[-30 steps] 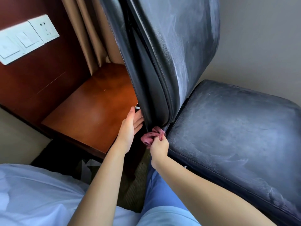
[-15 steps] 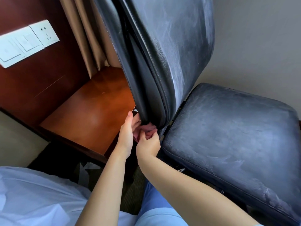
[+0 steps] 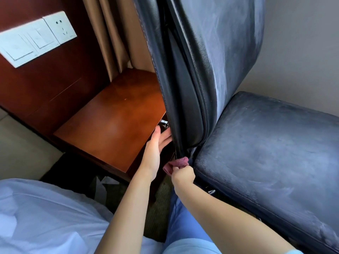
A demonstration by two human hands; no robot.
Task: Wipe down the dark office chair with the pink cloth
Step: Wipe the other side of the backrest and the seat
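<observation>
Head camera looks down past my light shirt and blue trousers to both hands at the bottom corner of the chair back. My right hand [image 3: 183, 174] is clenched around the pink cloth [image 3: 177, 163], which bunches out above my knuckles and presses into the gap where the back meets the seat. The cloth is soft and limp; balled up like this it will squeeze into seams, though I judge it could snag or slip out of a loose pinch, so a full fist suits it.

My left hand [image 3: 156, 147] is released, fingers straight, with the fingertips going behind the rear edge of the chair back [image 3: 201, 74], apparently steadying it. That edge is a good place to brace: the padded cover looks smooth and a little slick, so it will give under pressure rather than resist.

Just beyond, the seat [image 3: 271, 143] is broad and cushioned, streaked with pale smears. I would guess the chair is heavy enough to stay put under wiping.

Further left is a brown wooden worktop [image 3: 113, 125], then curtains [image 3: 113, 33] and wall switches [image 3: 34, 39].
</observation>
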